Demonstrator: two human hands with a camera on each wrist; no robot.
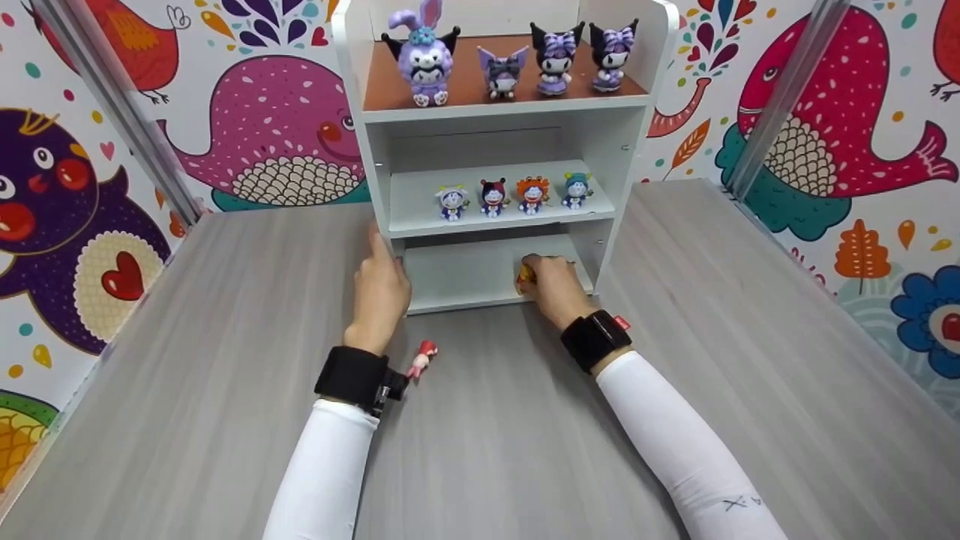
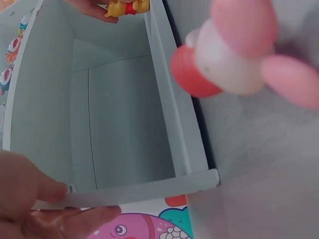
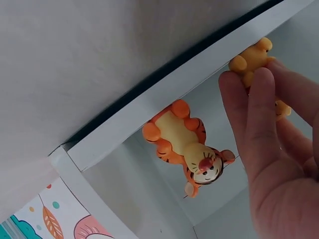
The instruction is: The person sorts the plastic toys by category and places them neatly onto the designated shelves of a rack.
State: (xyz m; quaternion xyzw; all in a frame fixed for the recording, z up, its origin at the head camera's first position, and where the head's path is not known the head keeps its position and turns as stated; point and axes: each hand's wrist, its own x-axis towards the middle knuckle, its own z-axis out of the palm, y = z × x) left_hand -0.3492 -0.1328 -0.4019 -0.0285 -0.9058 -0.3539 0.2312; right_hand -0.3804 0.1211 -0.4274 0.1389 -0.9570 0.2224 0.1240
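My right hand (image 1: 556,289) pinches a small yellow bear figurine (image 3: 253,57) in a red top between thumb and fingers, at the front edge of the bottom shelf (image 1: 465,270). Beside it on that shelf sits an orange tiger figurine (image 3: 179,137), seen in the right wrist view and hidden by the hand in the head view. With thumb inside and fingers outside, my left hand (image 1: 381,296) grips the left side panel (image 2: 124,195) of the white shelf unit. A pink and red figurine (image 1: 422,360) lies on the table close to my left wrist.
Several small blue-and-white figurines (image 1: 493,199) in varied hats line the middle shelf. Purple and black figurines (image 1: 555,64) stand on the brown top shelf. The unit stands on a grey wood-grain table (image 1: 480,450), before walls (image 1: 285,135) printed with cartoon animals.
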